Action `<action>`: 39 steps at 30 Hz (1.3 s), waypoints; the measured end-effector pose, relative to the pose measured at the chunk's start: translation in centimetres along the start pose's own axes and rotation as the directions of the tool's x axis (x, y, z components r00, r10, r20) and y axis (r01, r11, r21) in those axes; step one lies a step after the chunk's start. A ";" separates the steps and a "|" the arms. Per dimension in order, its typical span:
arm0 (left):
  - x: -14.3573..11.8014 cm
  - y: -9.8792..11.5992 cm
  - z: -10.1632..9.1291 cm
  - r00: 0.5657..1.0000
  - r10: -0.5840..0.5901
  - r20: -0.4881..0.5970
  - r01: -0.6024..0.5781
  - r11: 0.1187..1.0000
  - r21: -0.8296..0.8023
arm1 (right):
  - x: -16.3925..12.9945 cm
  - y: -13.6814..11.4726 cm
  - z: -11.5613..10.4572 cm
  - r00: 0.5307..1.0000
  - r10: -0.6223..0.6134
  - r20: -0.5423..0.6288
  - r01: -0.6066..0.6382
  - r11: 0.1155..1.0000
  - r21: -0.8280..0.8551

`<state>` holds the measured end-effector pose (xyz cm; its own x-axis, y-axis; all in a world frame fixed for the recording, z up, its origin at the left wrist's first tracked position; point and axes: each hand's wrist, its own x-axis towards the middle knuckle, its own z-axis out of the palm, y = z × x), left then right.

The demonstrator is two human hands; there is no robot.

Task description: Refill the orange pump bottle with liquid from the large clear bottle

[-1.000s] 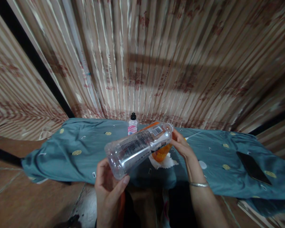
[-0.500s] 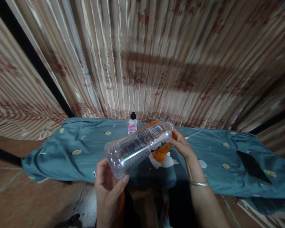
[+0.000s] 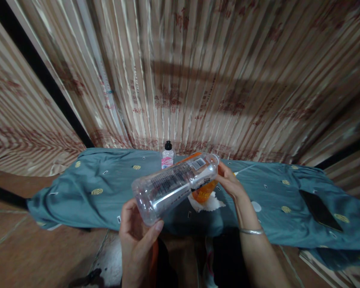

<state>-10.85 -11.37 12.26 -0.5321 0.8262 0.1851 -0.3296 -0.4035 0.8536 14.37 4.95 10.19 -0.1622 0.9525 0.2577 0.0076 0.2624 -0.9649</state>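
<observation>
A clear plastic bottle (image 3: 168,188) with a printed label is held tilted between my hands, its neck up to the right. My left hand (image 3: 138,236) cups the base, thumb along its lower edge. My right hand (image 3: 229,180) grips the neck end, where the fingers are partly hidden behind the bottle. Behind it, partly covered, stands an orange bottle (image 3: 203,195) on a piece of white tissue (image 3: 214,205). A small bottle with a black cap and pink label (image 3: 167,156) stands farther back.
The bench is covered by a teal patterned cloth (image 3: 108,172). A black phone (image 3: 320,210) lies at the right, and a white round disc (image 3: 256,207) sits near my right wrist. A striped curtain (image 3: 180,80) hangs behind, with black poles (image 3: 45,76) at the sides.
</observation>
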 end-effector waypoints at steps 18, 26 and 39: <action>-0.1 -0.1 -0.1 1.000 -0.008 0.014 0.008 1.000 0.015 | -0.1 -0.4 0.2 1.000 0.014 -0.002 -0.014 1.000 -0.003; -0.2 0.5 0.5 0.999 -0.053 0.000 0.053 0.999 0.012 | -0.1 -0.4 0.2 1.000 0.026 0.003 -0.026 1.000 0.016; -0.7 1.1 1.3 0.994 -0.091 -0.063 0.091 0.996 -0.013 | -0.1 -0.9 0.4 1.000 0.027 0.005 -0.027 0.999 0.017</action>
<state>-9.85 -11.85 13.67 -0.5475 0.8334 0.0755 -0.3865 -0.3319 0.8605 14.01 4.52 11.02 -0.1674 0.9583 0.2314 -0.0047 0.2340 -0.9722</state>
